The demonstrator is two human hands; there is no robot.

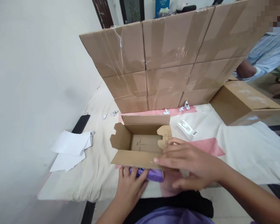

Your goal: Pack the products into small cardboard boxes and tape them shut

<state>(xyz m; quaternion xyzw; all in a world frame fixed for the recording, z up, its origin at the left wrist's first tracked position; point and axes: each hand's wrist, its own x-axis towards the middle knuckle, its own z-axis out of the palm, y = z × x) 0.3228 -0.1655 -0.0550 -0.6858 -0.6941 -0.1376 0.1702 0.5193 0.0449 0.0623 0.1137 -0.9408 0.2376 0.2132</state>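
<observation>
An unlidded cardboard box (146, 143) stands before me with its flaps spread outward and a bare inside. My right hand (189, 161) is at its front right corner, fingers stretched out over the front flap and near the notched right flap (164, 135). Close to me, against the front of the box, lies a shiny purple packet (155, 175), partly under the front flap. My left hand (132, 183) lies palm down at the packet's left end, fingers apart, some of them on it.
Behind the box rises a tall taped cardboard partition (169, 79). White papers (72, 143) and a black phone-like slab (81, 123) lie left. A white plastic piece (186, 129) and crumpled scraps (185, 106) lie right. A larger carton (245, 102) stands beside a person's blue sleeve (270, 51).
</observation>
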